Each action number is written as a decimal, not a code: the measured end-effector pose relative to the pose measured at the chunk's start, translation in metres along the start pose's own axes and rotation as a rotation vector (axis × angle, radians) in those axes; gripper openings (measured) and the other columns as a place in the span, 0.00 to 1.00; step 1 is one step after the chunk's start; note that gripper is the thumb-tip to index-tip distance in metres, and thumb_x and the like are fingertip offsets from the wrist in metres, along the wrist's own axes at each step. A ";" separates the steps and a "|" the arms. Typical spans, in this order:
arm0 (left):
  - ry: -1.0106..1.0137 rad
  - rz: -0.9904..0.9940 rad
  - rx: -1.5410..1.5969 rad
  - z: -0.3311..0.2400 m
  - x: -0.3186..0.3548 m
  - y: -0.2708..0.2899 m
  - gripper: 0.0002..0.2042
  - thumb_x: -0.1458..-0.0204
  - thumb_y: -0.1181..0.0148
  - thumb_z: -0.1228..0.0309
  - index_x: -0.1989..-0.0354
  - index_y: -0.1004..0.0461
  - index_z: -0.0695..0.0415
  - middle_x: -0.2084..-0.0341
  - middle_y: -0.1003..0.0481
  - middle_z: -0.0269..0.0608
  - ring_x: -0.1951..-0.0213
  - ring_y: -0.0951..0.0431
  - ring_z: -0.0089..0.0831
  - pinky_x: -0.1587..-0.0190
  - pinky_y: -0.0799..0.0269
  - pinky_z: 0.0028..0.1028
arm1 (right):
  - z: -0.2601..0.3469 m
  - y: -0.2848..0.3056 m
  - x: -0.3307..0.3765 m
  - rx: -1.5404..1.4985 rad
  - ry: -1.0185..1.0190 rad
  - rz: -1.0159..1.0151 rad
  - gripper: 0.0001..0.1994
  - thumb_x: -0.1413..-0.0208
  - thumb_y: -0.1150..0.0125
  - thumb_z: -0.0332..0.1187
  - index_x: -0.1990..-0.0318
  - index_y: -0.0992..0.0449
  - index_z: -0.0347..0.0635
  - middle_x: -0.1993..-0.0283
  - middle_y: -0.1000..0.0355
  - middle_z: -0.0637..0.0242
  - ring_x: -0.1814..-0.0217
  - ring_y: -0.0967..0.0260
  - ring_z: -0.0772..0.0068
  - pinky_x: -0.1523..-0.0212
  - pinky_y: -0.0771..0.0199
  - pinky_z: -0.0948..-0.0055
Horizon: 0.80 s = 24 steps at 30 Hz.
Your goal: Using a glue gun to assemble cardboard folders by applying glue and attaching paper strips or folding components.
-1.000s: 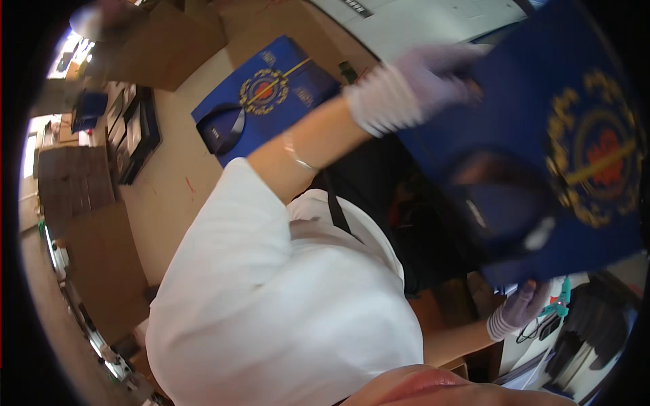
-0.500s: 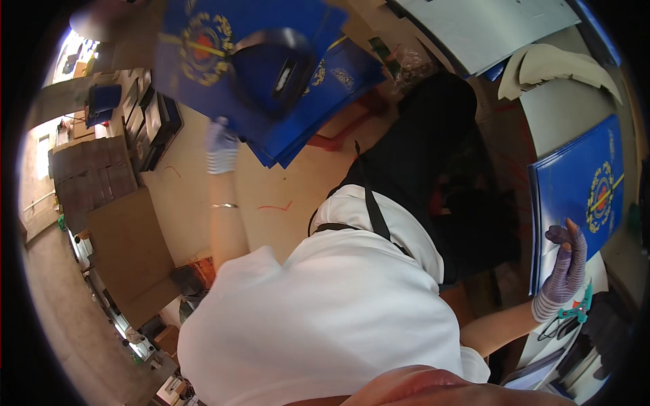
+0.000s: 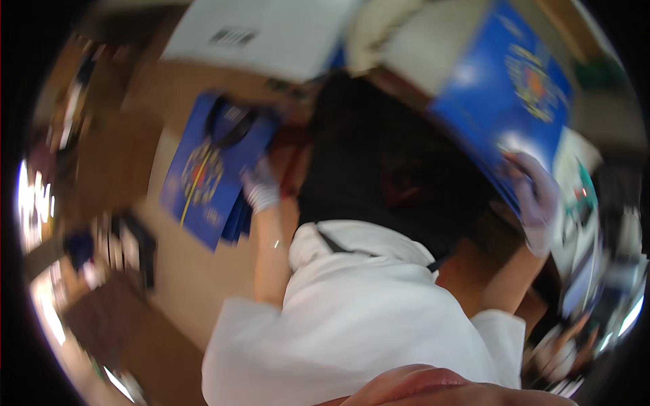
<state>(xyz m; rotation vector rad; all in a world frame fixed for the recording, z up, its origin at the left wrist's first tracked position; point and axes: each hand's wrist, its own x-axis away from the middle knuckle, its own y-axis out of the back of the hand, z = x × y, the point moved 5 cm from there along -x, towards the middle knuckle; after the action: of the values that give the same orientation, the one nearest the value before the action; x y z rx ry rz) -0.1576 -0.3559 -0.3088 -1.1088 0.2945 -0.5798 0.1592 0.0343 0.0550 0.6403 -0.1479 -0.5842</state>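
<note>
On the left lies a stack of blue printed sheets or folders (image 3: 227, 177) with a round yellow and red emblem. A black ring-shaped thing (image 3: 230, 125) rests on its far part. My left hand (image 3: 259, 186), in a pale striped glove with bare fingertips, is at the right edge of this stack; its fingers are smeared by motion. To the right is a second blue stack (image 3: 487, 101) with the same emblem. My right hand (image 3: 536, 199), gloved alike, touches its near edge, fingers bent but apart over the top sheet.
A large white panel (image 3: 261, 34) lies at the far side, with a cream curved piece (image 3: 372, 34) beside it. A green tool (image 3: 586, 186) is right of my right hand. Brown cardboard (image 3: 112, 318) stands at the left. My dark-clad legs (image 3: 379, 149) lie between the stacks.
The whole view has swung round, so both stacks sit elsewhere in the picture. My left hand now appears at the left stack's right edge. My right hand's fingers reach farther onto the right stack.
</note>
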 end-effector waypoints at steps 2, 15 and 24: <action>-0.153 -0.185 -0.020 -0.012 -0.010 0.018 0.30 0.37 0.59 0.62 0.28 0.55 0.58 0.28 0.51 0.46 0.28 0.52 0.44 0.29 0.53 0.45 | -0.014 0.020 0.005 0.108 -0.057 -0.082 0.12 0.40 0.50 0.20 0.50 0.25 0.32 0.60 0.24 0.64 0.56 0.26 0.74 0.51 0.28 0.76; 0.051 0.063 -2.324 0.204 -0.016 -0.111 0.13 0.39 0.51 0.71 0.55 0.23 0.65 0.60 0.21 0.46 0.60 0.20 0.40 0.54 0.24 0.30 | -0.105 0.104 -0.225 0.876 0.271 -0.278 0.10 0.43 0.44 0.35 0.55 0.22 0.47 0.56 0.23 0.61 0.52 0.27 0.53 0.49 0.25 0.62; -0.418 1.153 -2.914 0.449 -0.163 -0.210 0.08 0.49 0.39 0.71 0.62 0.22 0.58 0.62 0.22 0.46 0.61 0.21 0.45 0.56 0.25 0.37 | -0.007 0.008 -0.188 0.701 0.564 -0.231 0.08 0.43 0.43 0.36 0.62 0.22 0.43 0.62 0.25 0.61 0.55 0.28 0.57 0.54 0.27 0.63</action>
<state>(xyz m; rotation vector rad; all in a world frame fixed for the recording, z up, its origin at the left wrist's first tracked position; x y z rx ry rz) -0.1281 0.0091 0.0628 1.8443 -0.8490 -1.2571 0.0092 0.1474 0.0624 1.4921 0.2711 -0.5478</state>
